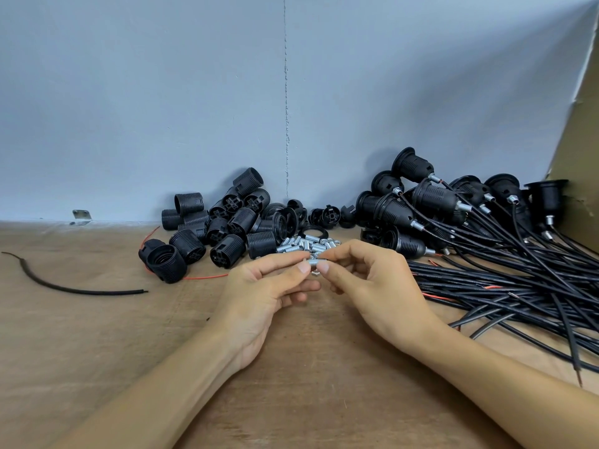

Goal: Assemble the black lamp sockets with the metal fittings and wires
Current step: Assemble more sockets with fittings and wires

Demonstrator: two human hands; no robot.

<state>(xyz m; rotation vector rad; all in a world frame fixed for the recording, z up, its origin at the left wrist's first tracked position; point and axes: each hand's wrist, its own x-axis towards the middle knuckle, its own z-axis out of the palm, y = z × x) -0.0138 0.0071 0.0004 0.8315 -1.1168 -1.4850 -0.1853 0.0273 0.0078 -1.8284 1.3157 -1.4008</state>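
Plainly, in the head view, both hands pinch one small metal fitting (312, 264) by thumb and forefinger — left hand (259, 288) at one end, right hand (368, 286) at the other — above the table (97, 335), just before the loose pile (304, 246). It looks light, rigid and slick, so the ends are the best grip. Its threads are too small to make out. Sockets (220, 225) lie behind — wires (502, 286) run off-frame on the right.
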